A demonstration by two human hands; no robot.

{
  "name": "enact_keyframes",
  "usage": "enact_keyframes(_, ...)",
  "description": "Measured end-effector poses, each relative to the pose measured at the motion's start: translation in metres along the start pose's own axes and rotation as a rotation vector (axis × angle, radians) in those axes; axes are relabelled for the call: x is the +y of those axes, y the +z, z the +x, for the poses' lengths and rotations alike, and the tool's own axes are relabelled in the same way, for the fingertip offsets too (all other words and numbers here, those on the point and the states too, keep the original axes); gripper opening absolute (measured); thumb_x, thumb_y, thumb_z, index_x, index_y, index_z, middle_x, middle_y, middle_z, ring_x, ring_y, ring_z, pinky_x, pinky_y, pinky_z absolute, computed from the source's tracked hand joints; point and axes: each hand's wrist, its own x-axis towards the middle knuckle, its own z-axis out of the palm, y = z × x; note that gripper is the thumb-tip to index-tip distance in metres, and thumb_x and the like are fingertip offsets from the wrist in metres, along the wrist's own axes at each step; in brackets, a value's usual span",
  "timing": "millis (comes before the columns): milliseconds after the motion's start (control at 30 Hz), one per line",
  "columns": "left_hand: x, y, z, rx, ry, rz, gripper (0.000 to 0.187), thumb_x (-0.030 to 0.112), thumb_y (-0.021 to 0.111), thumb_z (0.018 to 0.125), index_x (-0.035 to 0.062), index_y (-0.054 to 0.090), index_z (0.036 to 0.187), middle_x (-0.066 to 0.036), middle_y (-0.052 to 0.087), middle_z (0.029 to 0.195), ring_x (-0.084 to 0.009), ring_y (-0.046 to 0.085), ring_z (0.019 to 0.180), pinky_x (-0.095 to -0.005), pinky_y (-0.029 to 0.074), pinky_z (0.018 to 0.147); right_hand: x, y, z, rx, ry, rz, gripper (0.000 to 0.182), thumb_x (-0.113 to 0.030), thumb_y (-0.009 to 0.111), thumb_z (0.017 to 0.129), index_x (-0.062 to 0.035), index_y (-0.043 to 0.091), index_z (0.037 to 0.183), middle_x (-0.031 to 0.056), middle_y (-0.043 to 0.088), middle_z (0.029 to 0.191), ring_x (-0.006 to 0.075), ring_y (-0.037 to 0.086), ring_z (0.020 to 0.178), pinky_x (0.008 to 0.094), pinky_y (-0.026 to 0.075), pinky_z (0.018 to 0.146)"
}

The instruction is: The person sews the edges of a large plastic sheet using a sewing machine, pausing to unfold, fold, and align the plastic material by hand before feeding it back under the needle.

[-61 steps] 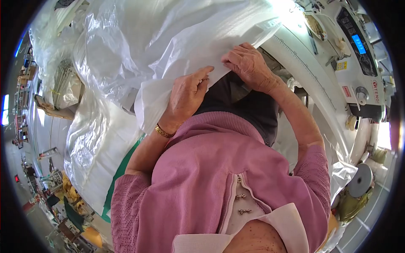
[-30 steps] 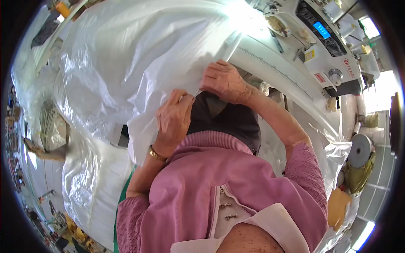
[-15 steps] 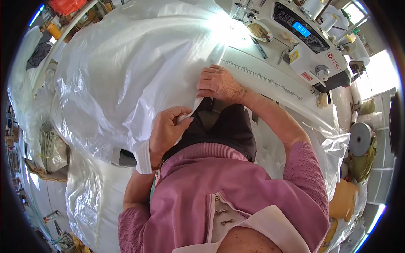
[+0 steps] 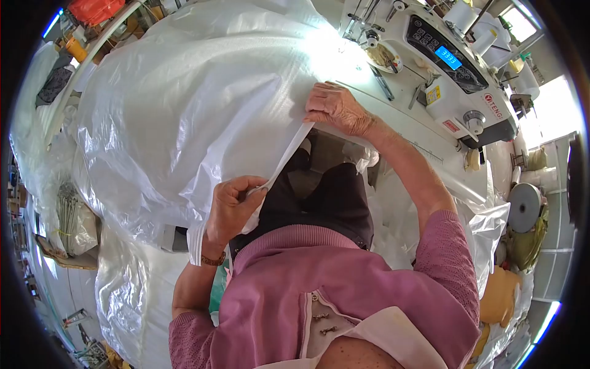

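Note:
A large sheet of shiny white woven plastic (image 4: 184,111) covers the left and middle of the view and hangs over the front of the table. My left hand (image 4: 233,206) pinches its folded edge between thumb and fingers, low in front of my waist. Farther up and to the right, my right hand (image 4: 337,109) is closed on the same edge, near the sewing machine table (image 4: 393,117). Between both hands the edge runs as a taut slanting line. Under my right hand the fingertips are partly hidden.
A sewing machine (image 4: 461,74) with a lit display stands at upper right. A small dish (image 4: 386,56) and a dark pen-like tool (image 4: 382,83) lie near its needle area. Clear plastic and a grey round reel (image 4: 525,205) are at right; a bundle in a box (image 4: 77,224) is at left.
My hands have moved apart along the edge. The right hand went up and right, the left hand down and left. The edge between them is longer and straighter.

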Motion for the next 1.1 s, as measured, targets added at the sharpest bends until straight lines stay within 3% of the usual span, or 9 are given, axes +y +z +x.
enact_keyframes(100, 0.005, 0.001, -0.001, 0.036, 0.147, 0.254, 0.012, 0.002, 0.065, 0.084, -0.0010, 0.069, 0.094, 0.000, 0.056, 0.066, -0.0035, 0.045, 0.058, -0.0227, 0.036, 0.051, 0.014, -0.005, 0.002, -0.026, 0.028, 0.016, 0.033, -0.034, 0.072, 0.076, -0.0067, 0.055, 0.082, 0.0059, 0.055, 0.081, 0.0262, 0.056, 0.081, 0.0372, 0.046, 0.076)
enact_keyframes(233, -0.002, 0.002, 0.000, 0.024, 0.217, 0.295, 0.013, -0.001, 0.065, 0.081, -0.0002, 0.068, 0.093, -0.005, 0.052, 0.063, -0.0077, 0.044, 0.053, -0.0245, 0.034, 0.049, 0.031, -0.012, 0.004, -0.054, 0.072, 0.004, 0.037, -0.037, 0.072, 0.075, -0.0066, 0.055, 0.087, 0.0055, 0.057, 0.086, 0.0264, 0.057, 0.084, 0.0377, 0.044, 0.082)
enact_keyframes(533, -0.009, 0.024, 0.007, -0.100, 0.501, 0.495, 0.022, -0.007, 0.062, 0.070, 0.0028, 0.066, 0.090, -0.009, 0.055, 0.064, -0.0234, 0.055, 0.049, -0.0325, 0.044, 0.047, 0.071, -0.022, 0.003, -0.007, 0.120, -0.137, 0.041, -0.042, 0.070, 0.077, -0.0070, 0.056, 0.094, 0.0052, 0.057, 0.093, 0.0255, 0.056, 0.091, 0.0379, 0.043, 0.086)
enact_keyframes(600, -0.005, 0.032, 0.013, -0.145, 0.538, 0.523, 0.022, -0.006, 0.062, 0.069, 0.0031, 0.066, 0.088, -0.008, 0.054, 0.063, -0.0241, 0.055, 0.050, -0.0329, 0.044, 0.047, 0.071, -0.020, 0.003, 0.115, 0.152, -0.220, 0.041, -0.040, 0.070, 0.078, -0.0059, 0.056, 0.094, 0.0059, 0.057, 0.096, 0.0264, 0.057, 0.091, 0.0379, 0.045, 0.084)
enact_keyframes(733, -0.004, 0.040, 0.022, -0.194, 0.608, 0.537, 0.019, -0.005, 0.061, 0.064, 0.0043, 0.063, 0.081, -0.007, 0.053, 0.063, -0.0262, 0.056, 0.052, -0.0348, 0.045, 0.048, 0.056, -0.012, -0.007, 0.117, 0.318, -0.427, 0.038, -0.038, 0.070, 0.080, -0.0044, 0.058, 0.092, 0.0078, 0.059, 0.093, 0.0241, 0.058, 0.091, 0.0363, 0.048, 0.081)
enact_keyframes(967, 0.001, 0.042, 0.032, -0.222, 0.636, 0.666, 0.012, -0.002, 0.059, 0.066, 0.0049, 0.059, 0.076, -0.008, 0.051, 0.063, -0.0274, 0.055, 0.053, -0.0370, 0.045, 0.048, 0.037, -0.011, -0.014, 0.131, 0.496, -0.369, 0.042, -0.042, 0.069, 0.082, -0.0034, 0.062, 0.095, 0.0077, 0.060, 0.094, 0.0228, 0.058, 0.094, 0.0375, 0.049, 0.084)
enact_keyframes(1033, 0.007, 0.042, 0.038, -0.221, 0.692, 0.806, 0.012, 0.003, 0.061, 0.070, 0.0055, 0.049, 0.067, -0.009, 0.047, 0.067, -0.0263, 0.055, 0.058, -0.0378, 0.046, 0.050, 0.036, -0.012, -0.012, 0.136, 0.511, -0.441, 0.046, -0.047, 0.066, 0.083, -0.0030, 0.063, 0.097, 0.0097, 0.061, 0.100, 0.0238, 0.057, 0.099, 0.0381, 0.048, 0.087)
enact_keyframes(1100, 0.011, 0.044, 0.048, -0.204, 0.725, 0.856, 0.012, 0.005, 0.061, 0.071, 0.0060, 0.049, 0.067, -0.008, 0.047, 0.067, -0.0256, 0.055, 0.059, -0.0374, 0.046, 0.050, 0.041, -0.007, -0.013, 0.173, 0.499, -0.443, 0.049, -0.049, 0.064, 0.084, -0.0026, 0.064, 0.100, 0.0107, 0.061, 0.105, 0.0249, 0.056, 0.103, 0.0385, 0.046, 0.090)
